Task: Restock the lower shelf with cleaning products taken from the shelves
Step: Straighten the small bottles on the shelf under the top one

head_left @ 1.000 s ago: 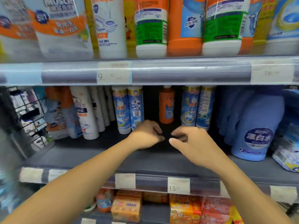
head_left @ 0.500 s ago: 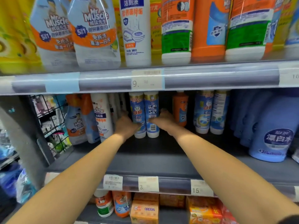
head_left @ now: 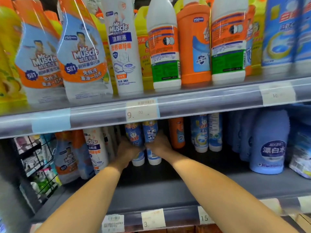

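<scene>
1. Grip: the left hand (head_left: 127, 153) has its fingers curled round the left blue bottle (head_left: 135, 137) low on its body. The right hand (head_left: 159, 145) is wrapped round the right blue bottle (head_left: 151, 132) at mid-height.
2. Position: both bottles stand upright and side by side, touching. They are set well back on the shelf deck (head_left: 159, 190), at 12 o'clock from the person.
3. Upper edge: the upper shelf rail (head_left: 202, 105) crosses at 12 o'clock of the two bottles. Their tops are hidden behind it and its price label (head_left: 142, 111), so the headroom cannot be judged.
4. Open room: at 6 o'clock of the bottles, grey deck surface runs forward to the front rail (head_left: 181, 214). Both forearms cross this stretch.
5. At 9 o'clock: a white bottle (head_left: 96, 147) stands near the left hand, with slimmer blurred bottles between them. Further out are spray refill packs (head_left: 67, 157), then a wire rack (head_left: 37, 157) at the shelf end.
6. At 3 o'clock: an orange bottle (head_left: 176, 132) stands just beside the right hand; whether they touch cannot be told. Beyond it are two blue-and-white bottles (head_left: 200, 133), then a row of blue jugs (head_left: 269, 143) nearer the front edge.
</scene>
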A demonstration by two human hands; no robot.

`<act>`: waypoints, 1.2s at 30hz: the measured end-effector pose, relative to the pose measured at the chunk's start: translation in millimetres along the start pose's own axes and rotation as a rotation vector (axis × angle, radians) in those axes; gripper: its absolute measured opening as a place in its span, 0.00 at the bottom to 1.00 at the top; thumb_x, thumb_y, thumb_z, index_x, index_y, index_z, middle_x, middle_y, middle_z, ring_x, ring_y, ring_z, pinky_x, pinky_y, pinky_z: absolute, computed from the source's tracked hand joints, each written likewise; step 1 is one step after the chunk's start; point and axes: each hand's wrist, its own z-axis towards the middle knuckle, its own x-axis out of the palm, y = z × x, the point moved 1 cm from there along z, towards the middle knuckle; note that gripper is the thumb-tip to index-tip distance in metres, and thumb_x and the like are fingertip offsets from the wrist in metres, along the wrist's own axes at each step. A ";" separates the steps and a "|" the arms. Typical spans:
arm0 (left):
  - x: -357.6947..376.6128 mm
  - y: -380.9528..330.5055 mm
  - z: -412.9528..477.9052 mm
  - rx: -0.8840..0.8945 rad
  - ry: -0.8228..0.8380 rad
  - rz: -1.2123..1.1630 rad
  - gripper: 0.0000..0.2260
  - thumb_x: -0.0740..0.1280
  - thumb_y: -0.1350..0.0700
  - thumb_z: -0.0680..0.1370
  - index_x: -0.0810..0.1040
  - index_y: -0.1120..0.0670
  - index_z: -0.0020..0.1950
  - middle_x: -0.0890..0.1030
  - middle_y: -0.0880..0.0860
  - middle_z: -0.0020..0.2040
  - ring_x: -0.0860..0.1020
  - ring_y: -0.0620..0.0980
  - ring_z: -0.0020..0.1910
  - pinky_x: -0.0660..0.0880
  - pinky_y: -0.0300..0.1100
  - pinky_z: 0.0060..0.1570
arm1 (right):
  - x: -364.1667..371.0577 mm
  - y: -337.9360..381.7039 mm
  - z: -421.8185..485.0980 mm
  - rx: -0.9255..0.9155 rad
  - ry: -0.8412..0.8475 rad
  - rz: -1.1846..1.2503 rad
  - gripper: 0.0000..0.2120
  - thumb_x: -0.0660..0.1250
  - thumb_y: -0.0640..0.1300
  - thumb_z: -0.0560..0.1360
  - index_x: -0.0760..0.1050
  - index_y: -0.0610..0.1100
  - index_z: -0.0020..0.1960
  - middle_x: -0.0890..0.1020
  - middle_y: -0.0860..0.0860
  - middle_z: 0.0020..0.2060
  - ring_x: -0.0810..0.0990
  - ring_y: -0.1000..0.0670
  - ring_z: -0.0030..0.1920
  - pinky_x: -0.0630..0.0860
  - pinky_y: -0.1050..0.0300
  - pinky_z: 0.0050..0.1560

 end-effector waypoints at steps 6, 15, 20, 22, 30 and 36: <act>2.5 2.1 7.4 -0.010 -0.049 0.054 0.33 0.82 0.60 0.64 0.73 0.58 0.65 0.81 0.59 0.61 0.80 0.58 0.58 0.77 0.56 0.60 | -66.0 -23.5 -21.4 -0.033 -0.081 0.160 0.15 0.75 0.46 0.68 0.76 0.46 0.51 0.82 0.50 0.47 0.83 0.49 0.47 0.78 0.57 0.44; 19.6 -9.8 0.4 -0.018 0.000 -0.080 0.28 0.79 0.66 0.65 0.74 0.60 0.63 0.81 0.61 0.60 0.81 0.59 0.55 0.77 0.56 0.57 | -161.9 -69.6 -52.4 0.075 -0.238 0.063 0.25 0.75 0.49 0.66 0.72 0.45 0.59 0.82 0.47 0.53 0.82 0.47 0.50 0.80 0.49 0.51; 58.6 -38.2 -13.3 0.004 0.095 -0.136 0.24 0.79 0.66 0.65 0.76 0.55 0.56 0.82 0.59 0.58 0.82 0.57 0.53 0.78 0.57 0.56 | -196.6 -94.6 -54.9 0.100 -0.316 0.015 0.24 0.76 0.48 0.66 0.74 0.43 0.59 0.82 0.46 0.54 0.82 0.46 0.51 0.78 0.54 0.47; 74.5 -50.8 -19.3 0.027 0.133 -0.127 0.22 0.80 0.65 0.64 0.77 0.51 0.51 0.83 0.57 0.55 0.83 0.53 0.49 0.80 0.53 0.51 | -203.8 -100.8 -52.9 0.104 -0.349 -0.010 0.24 0.75 0.48 0.66 0.74 0.43 0.59 0.83 0.46 0.54 0.82 0.45 0.52 0.76 0.56 0.44; 127.4 -79.1 -39.3 0.038 0.236 -0.144 0.24 0.81 0.64 0.63 0.75 0.50 0.52 0.83 0.54 0.55 0.83 0.51 0.50 0.81 0.52 0.52 | -204.1 -114.2 -49.9 0.130 -0.378 -0.002 0.25 0.76 0.48 0.66 0.74 0.40 0.59 0.82 0.43 0.55 0.82 0.43 0.53 0.79 0.52 0.49; 155.7 -81.4 -48.0 -0.007 0.227 -0.182 0.27 0.81 0.64 0.64 0.75 0.55 0.59 0.82 0.56 0.59 0.82 0.54 0.55 0.79 0.57 0.55 | -201.8 -119.1 -47.8 0.123 -0.393 0.024 0.23 0.75 0.44 0.69 0.73 0.38 0.60 0.81 0.41 0.56 0.81 0.42 0.54 0.71 0.59 0.43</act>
